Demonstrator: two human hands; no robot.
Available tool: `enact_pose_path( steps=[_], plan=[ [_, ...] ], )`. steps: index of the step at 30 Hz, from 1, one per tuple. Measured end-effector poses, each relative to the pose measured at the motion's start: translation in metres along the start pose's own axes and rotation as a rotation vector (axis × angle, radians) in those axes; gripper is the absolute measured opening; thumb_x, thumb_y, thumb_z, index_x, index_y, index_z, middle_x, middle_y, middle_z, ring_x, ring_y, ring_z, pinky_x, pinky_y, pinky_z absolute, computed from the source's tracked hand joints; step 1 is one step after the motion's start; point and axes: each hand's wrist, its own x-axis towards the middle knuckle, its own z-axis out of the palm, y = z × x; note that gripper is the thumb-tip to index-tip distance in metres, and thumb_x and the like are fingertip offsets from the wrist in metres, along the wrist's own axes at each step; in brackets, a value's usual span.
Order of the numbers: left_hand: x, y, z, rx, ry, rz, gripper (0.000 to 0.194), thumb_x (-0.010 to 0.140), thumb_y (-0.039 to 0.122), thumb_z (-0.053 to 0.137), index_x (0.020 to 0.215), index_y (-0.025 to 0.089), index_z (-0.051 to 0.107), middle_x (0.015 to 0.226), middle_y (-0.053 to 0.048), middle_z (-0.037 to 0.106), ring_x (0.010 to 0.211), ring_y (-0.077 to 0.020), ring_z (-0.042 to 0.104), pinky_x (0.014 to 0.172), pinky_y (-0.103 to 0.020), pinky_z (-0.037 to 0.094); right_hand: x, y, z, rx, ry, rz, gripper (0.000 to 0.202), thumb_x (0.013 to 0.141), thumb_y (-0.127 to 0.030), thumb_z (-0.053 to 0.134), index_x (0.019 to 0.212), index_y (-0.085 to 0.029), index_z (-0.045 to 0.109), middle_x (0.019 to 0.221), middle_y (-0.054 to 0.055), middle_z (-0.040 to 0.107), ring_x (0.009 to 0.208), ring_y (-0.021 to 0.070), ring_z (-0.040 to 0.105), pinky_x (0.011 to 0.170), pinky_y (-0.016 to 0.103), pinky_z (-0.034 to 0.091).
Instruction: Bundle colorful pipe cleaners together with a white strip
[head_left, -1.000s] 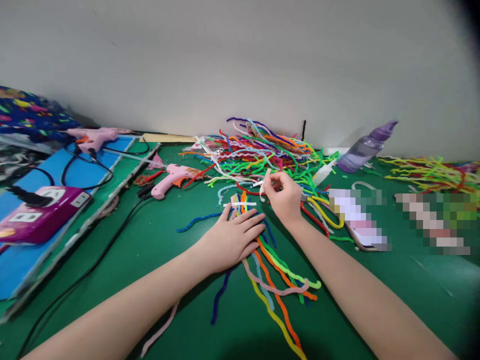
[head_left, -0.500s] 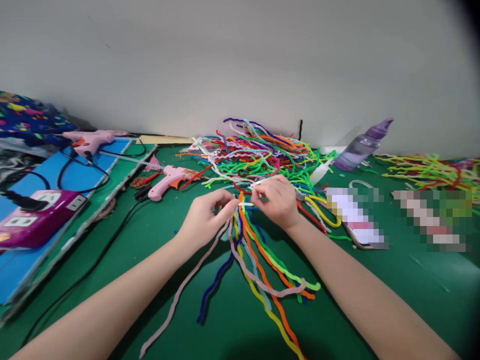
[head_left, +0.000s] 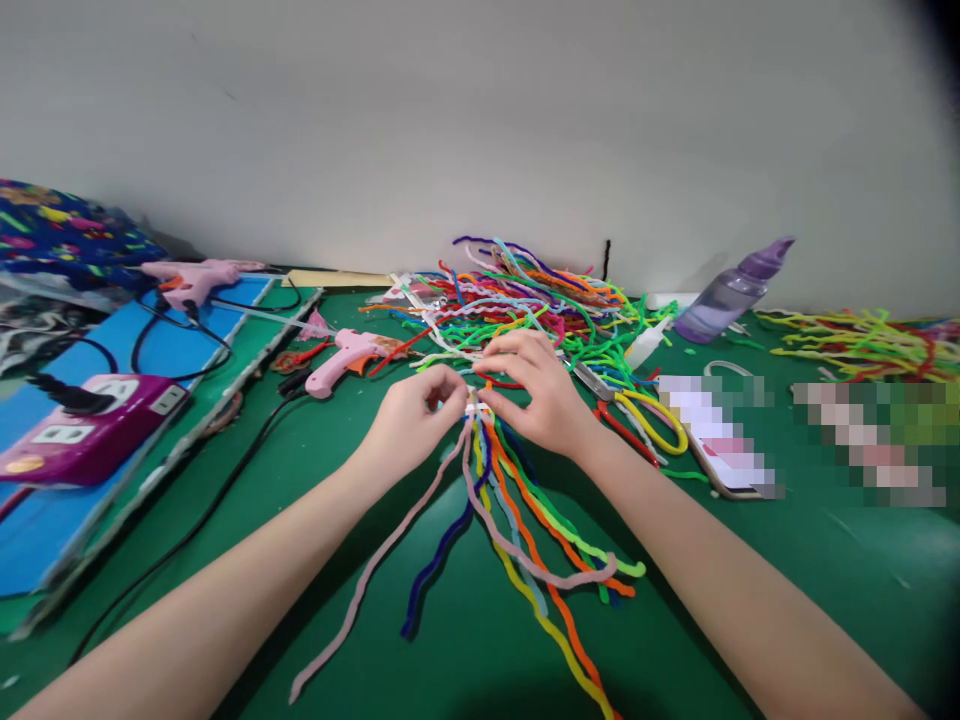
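Note:
A bundle of fuzzy pipe cleaners [head_left: 491, 440] in pink, dark blue, yellow, light blue, orange and green fans out toward me over the green table. Around its gathered top runs a narrow white strip [head_left: 474, 408]. My left hand [head_left: 424, 410] pinches the top of the bundle at its left side, thumb against forefinger. On the other side, my right hand [head_left: 536, 390] has its fingers extended and apart, with the thumb tip against or very close to the strip. The fingers partly hide the upper end of the bundle.
A loose heap of pipe cleaners [head_left: 525, 290] lies behind my hands. To the left are a pink glue gun [head_left: 352, 358], another glue gun [head_left: 196, 280] and a purple power strip [head_left: 97, 430]. Yellow-handled scissors [head_left: 652, 425], a phone [head_left: 720, 440] and a purple bottle [head_left: 724, 300] are at right.
My right hand has gone from a pinch on the white strip's end to spread fingers beside the bundle. The strip now lies close around the bundle. My left hand keeps its pinch.

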Motion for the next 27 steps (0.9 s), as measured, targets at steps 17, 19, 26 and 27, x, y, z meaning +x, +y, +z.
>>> enact_pose_path(
  steps=[17,19,26,27],
  plan=[
    [0.008,-0.019,-0.009,0.021,-0.063,-0.028,0.029,0.088,0.043,0.041,0.073,0.019,0.046,0.064,0.002,0.055,0.058,-0.0114,0.046,0.057,-0.023,0.036,0.003,0.018,-0.014,0.704,-0.312,0.729,0.026,0.076,-0.035,0.063,0.091,-0.015,0.071,0.08,0.004,0.069,0.069,0.0119,0.058,0.065,0.025,0.045],
    [0.009,-0.022,-0.008,0.078,-0.049,-0.055,0.032,0.086,0.046,0.044,0.071,0.019,0.047,0.061,0.003,0.054,0.055,-0.0106,0.044,0.055,-0.023,0.035,0.002,0.018,-0.013,0.646,-0.28,0.755,0.025,0.076,-0.033,0.062,0.092,-0.017,0.072,0.081,0.004,0.069,0.066,0.0109,0.056,0.06,0.024,0.044],
    [0.011,-0.028,-0.007,0.209,0.055,-0.1,0.036,0.079,0.05,0.052,0.068,0.017,0.06,0.061,0.001,0.06,0.054,-0.0108,0.046,0.055,-0.023,0.036,0.0,0.023,-0.005,0.574,-0.236,0.833,0.029,0.07,-0.033,0.069,0.094,-0.017,0.073,0.076,0.003,0.069,0.067,0.0122,0.058,0.061,0.024,0.044],
    [0.011,-0.028,-0.008,0.219,0.066,-0.115,0.036,0.078,0.05,0.054,0.068,0.016,0.062,0.061,0.001,0.061,0.055,-0.0111,0.047,0.055,-0.024,0.037,-0.001,0.025,-0.004,0.589,-0.227,0.842,0.032,0.068,-0.031,0.071,0.096,-0.016,0.072,0.075,0.003,0.069,0.065,0.0122,0.059,0.061,0.024,0.045]
  ],
)
